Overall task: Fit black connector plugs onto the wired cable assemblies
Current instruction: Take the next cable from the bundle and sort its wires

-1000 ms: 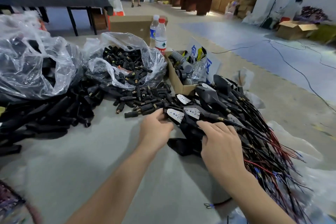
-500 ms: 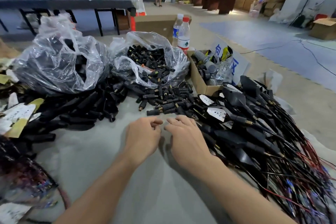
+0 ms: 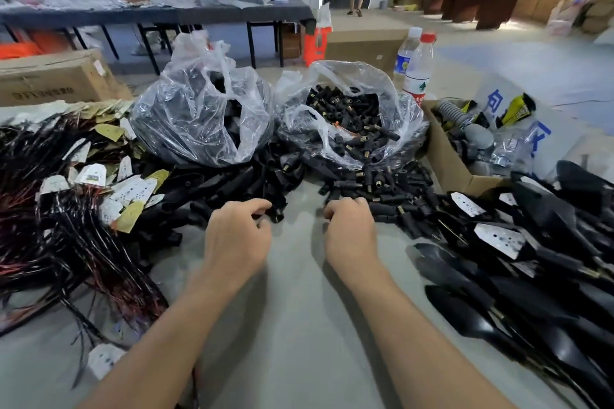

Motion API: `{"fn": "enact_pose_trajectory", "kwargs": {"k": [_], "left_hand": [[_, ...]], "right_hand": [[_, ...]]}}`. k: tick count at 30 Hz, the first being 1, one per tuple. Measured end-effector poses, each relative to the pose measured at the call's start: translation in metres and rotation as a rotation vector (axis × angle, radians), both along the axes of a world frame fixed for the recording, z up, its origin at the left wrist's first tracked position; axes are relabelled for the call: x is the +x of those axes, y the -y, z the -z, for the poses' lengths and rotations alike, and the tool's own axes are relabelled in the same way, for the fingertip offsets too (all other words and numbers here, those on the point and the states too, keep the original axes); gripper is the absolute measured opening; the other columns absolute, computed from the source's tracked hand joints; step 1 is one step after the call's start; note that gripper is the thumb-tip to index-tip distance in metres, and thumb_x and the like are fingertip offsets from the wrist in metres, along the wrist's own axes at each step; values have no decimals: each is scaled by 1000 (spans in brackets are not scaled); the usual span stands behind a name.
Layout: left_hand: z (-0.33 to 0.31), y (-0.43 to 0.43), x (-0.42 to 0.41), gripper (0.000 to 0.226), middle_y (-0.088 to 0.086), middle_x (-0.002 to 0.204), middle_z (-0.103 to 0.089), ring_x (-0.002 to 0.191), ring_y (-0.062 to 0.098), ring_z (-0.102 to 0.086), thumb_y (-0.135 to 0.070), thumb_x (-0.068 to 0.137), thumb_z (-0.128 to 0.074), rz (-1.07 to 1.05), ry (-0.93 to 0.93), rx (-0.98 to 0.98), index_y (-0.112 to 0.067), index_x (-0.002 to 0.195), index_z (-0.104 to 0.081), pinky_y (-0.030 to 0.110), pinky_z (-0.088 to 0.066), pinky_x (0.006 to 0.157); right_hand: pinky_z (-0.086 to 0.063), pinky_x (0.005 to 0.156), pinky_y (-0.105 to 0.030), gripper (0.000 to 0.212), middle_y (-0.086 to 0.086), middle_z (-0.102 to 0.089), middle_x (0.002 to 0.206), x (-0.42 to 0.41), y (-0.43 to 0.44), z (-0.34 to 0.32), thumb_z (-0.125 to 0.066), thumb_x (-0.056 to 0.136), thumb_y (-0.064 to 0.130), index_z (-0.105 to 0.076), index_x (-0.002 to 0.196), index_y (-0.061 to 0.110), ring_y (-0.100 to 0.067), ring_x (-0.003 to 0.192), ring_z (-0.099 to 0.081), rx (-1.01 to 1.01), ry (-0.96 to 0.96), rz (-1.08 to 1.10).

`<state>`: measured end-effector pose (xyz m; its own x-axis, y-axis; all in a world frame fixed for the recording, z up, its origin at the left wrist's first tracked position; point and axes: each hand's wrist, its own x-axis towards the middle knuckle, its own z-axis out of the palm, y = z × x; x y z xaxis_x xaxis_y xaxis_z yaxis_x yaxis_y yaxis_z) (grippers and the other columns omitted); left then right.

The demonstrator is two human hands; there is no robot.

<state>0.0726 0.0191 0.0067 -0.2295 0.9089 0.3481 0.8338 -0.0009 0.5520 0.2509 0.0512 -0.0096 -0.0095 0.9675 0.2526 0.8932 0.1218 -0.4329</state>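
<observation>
A clear bag (image 3: 403, 116) holds black plugs (image 3: 349, 124) (brass-tipped), the second bag (image 3: 179, 116) black sleeves (image 3: 231, 108); left hand (image 3: 234, 242) and right hand (image 3: 349, 231) curled, grip untellable.

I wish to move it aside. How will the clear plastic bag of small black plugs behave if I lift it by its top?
The clear plastic bag looks thin and crinkled, so it will probably sag, not keep shape. Its mouth gapes open, so small black plugs may spill if it tilts. Heaped full, it is likely heavy for such film.
</observation>
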Motion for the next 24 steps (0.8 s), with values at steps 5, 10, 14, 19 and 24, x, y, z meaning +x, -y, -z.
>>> {"fn": "enact_pose_trajectory", "kwargs": {"k": [5,10,14,19,24], "left_hand": [[6,-9,-13,60,6,122,-68,115,27,-60,-10,82,-69,-1,-56,20,-24,140,-61,39,-46,101],[11,-8,-20,51,-5,104,-69,104,19,-59,-13,80,-71,-45,-68,105,-23,130,-67,34,-44,98],[9,-15,-28,36,-17,77,-60,85,16,-56,-20,82,-72,-89,-25,94,-26,118,-72,37,-45,91],[14,-8,-26,26,-6,96,-71,100,19,-60,-25,88,-71,-34,-3,119,-27,114,-74,31,-40,94],[9,-4,-16,34,-23,87,-71,85,-2,-63,-57,87,-58,5,174,140,-34,105,-75,9,-42,78]], "right_hand": [[-37,84,-31,41,5,-68,94,-39,4,2,-54,77,-1,-75,99,26,-21,100,-47,86,-91,-168],[-31,86,-32,26,11,-67,100,-45,-4,6,-51,83,17,-73,93,26,-23,105,-46,83,-21,-104],[-34,91,-40,25,3,-68,106,-72,3,6,-54,85,32,-63,105,20,-28,105,-50,152,-17,-194],[-33,88,-31,14,4,-65,93,-63,-3,9,-58,84,10,-61,90,22,-23,101,-53,149,-170,-240],[-42,71,-19,14,13,-64,81,-48,8,0,-61,88,14,-62,92,28,-8,77,-56,132,-583,-299]]}}
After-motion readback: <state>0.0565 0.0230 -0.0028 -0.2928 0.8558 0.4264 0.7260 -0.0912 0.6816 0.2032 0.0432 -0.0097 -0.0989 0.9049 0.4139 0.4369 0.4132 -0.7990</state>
